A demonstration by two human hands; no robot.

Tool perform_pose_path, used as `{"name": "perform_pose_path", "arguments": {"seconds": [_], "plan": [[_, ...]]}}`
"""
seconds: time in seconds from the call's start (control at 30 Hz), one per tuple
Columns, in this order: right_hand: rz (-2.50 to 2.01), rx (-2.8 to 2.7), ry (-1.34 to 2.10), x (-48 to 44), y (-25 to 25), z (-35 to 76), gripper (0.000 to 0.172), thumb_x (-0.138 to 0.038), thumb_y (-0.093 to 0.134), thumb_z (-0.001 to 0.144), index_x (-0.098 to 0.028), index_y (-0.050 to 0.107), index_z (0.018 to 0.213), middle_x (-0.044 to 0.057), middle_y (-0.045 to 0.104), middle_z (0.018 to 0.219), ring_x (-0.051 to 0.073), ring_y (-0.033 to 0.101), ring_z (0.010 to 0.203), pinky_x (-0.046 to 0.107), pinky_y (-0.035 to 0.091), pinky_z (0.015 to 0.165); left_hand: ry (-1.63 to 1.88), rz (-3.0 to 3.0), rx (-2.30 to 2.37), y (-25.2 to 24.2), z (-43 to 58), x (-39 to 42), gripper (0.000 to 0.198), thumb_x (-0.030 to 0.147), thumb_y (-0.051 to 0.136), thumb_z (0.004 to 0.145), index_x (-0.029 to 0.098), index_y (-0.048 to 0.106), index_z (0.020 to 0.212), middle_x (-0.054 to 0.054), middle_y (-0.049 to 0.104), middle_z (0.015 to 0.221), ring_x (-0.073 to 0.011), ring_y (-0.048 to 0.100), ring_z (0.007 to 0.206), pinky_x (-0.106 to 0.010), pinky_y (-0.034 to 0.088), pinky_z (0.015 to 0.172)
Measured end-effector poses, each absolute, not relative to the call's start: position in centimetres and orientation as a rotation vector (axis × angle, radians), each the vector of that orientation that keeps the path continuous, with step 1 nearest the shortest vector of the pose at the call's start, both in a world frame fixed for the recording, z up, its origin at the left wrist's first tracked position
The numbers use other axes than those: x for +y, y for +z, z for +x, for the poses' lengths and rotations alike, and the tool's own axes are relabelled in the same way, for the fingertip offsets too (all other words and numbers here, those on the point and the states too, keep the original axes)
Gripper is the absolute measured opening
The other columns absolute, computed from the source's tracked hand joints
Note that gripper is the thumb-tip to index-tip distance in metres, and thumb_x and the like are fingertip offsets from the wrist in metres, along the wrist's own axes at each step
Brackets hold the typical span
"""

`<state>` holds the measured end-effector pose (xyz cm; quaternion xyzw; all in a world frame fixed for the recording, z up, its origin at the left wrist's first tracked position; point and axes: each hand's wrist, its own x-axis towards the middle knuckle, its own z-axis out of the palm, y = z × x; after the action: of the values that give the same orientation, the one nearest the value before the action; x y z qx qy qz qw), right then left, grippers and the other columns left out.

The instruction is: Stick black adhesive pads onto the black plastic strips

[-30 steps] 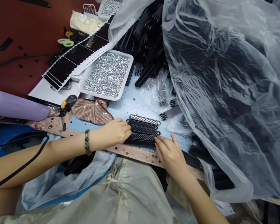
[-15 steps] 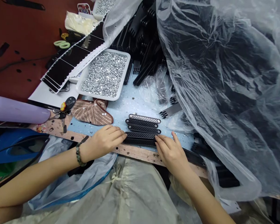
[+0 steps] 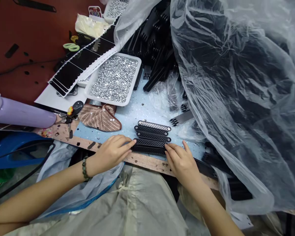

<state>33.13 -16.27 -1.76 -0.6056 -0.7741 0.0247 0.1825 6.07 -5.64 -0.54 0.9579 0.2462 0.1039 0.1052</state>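
Note:
Several narrow black bars with a cross-hatched texture lie in a row near the table's front edge, with small metal pieces at their ends. My left hand, a beaded bracelet at its wrist, pinches the left end of the nearest textured black bars. At their right end, my right hand grips with thumb and fingertips, one finger raised away. The fingers partly cover both ends, so which bar each hand holds is hard to tell.
A white tray of small metal pieces stands behind a brown patterned pouch. Loose black slotted parts pile up at the back. Clear plastic sheeting covers the right side. A purple bottle lies at left, near keys.
The view has shifted slightly, moving the scene a little rightward. My left index finger now stretches further over the bars' left end. My right hand keeps its place at the right end.

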Motion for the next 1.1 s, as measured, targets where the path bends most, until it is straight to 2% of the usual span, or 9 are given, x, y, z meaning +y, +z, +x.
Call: {"name": "perform_pose_path", "arguments": {"seconds": [0.1, 0.2, 0.27, 0.37, 0.53, 0.63, 0.93, 1.1], "plan": [[-1.769, -2.050, 0.099, -16.3, -1.4, 34.4, 0.021, -0.014, 0.046, 0.091, -0.015, 0.059, 0.107, 0.009, 0.066, 0.103, 0.018, 0.062, 0.095, 0.043, 0.039, 0.102, 0.368, 2.723, 0.803, -0.3, 6.4, -5.6, 0.038, 0.020, 0.052, 0.090, 0.014, 0.050, 0.127, -0.014, 0.061, 0.112, -0.0243, 0.056, 0.101, -0.040, 0.048, 0.086], [-1.986, -1.897, 0.035, -16.4, -1.2, 36.4, 0.017, -0.016, 0.047, 0.091, -0.016, 0.060, 0.100, 0.008, 0.066, 0.095, 0.020, 0.062, 0.090, 0.035, 0.047, 0.084, 0.494, 2.679, 0.822, 0.2, 7.8, -5.3, 0.038, 0.018, 0.052, 0.089, 0.015, 0.050, 0.127, -0.013, 0.061, 0.112, -0.0244, 0.055, 0.102, -0.041, 0.046, 0.088], [-2.134, -1.914, -0.029, -16.3, -1.5, 37.4, 0.014, -0.017, 0.048, 0.090, -0.016, 0.061, 0.094, 0.007, 0.065, 0.087, 0.021, 0.061, 0.082, 0.033, 0.045, 0.074, 0.575, 2.663, 0.758, 0.8, 9.4, -5.3, 0.034, 0.016, 0.052, 0.089, 0.015, 0.052, 0.123, -0.011, 0.063, 0.110, -0.0234, 0.055, 0.101, -0.041, 0.045, 0.088], [-2.275, -1.997, -0.066, -16.0, -2.5, 38.1, 0.016, -0.014, 0.046, 0.089, -0.017, 0.062, 0.091, 0.007, 0.064, 0.082, 0.021, 0.059, 0.075, 0.033, 0.042, 0.069, 0.599, 2.677, 0.603, 1.5, 12.7, -6.1, 0.026, 0.013, 0.049, 0.090, 0.015, 0.057, 0.115, -0.009, 0.065, 0.105, -0.0210, 0.056, 0.099, -0.039, 0.045, 0.085], [-2.282, -1.987, 0.029, -15.6, -3.7, 38.5, 0.021, -0.010, 0.041, 0.090, -0.016, 0.061, 0.090, 0.007, 0.063, 0.082, 0.020, 0.059, 0.077, 0.031, 0.042, 0.070, 0.380, 2.924, 0.415, 0.9, 19.2, -9.7, 0.019, 0.016, 0.044, 0.093, 0.017, 0.063, 0.094, -0.005, 0.065, 0.090, -0.0168, 0.059, 0.084, -0.036, 0.048, 0.074], [-2.170, -1.904, 0.102, -16.0, -3.4, 39.1, 0.019, -0.016, 0.042, 0.092, -0.017, 0.060, 0.088, 0.006, 0.062, 0.082, 0.019, 0.059, 0.076, 0.031, 0.045, 0.072, 0.307, 2.983, 0.485, -0.1, 22.1, -11.8, 0.021, 0.013, 0.044, 0.092, 0.016, 0.064, 0.085, -0.004, 0.063, 0.084, -0.0162, 0.059, 0.082, -0.035, 0.049, 0.077], [-1.862, -1.495, 0.238, -18.8, -2.6, 40.0, 0.007, -0.023, 0.053, 0.089, -0.020, 0.059, 0.087, 0.004, 0.063, 0.083, 0.016, 0.061, 0.078, 0.031, 0.051, 0.073, 0.257, 2.934, 0.586, -0.1, 23.9, -12.7, 0.029, 0.016, 0.034, 0.097, 0.017, 0.060, 0.085, 0.000, 0.063, 0.082, -0.0121, 0.059, 0.083, -0.029, 0.048, 0.076], [-1.739, -1.302, 0.486, -18.5, -2.4, 37.8, 0.007, -0.025, 0.057, 0.087, -0.020, 0.061, 0.091, 0.004, 0.064, 0.086, 0.017, 0.063, 0.081, 0.031, 0.053, 0.072, 0.433, 2.740, 0.525, 0.7, 18.8, -11.0, 0.018, 0.017, 0.041, 0.095, 0.019, 0.059, 0.095, -0.001, 0.063, 0.084, -0.0139, 0.056, 0.082, -0.034, 0.046, 0.076]]}}
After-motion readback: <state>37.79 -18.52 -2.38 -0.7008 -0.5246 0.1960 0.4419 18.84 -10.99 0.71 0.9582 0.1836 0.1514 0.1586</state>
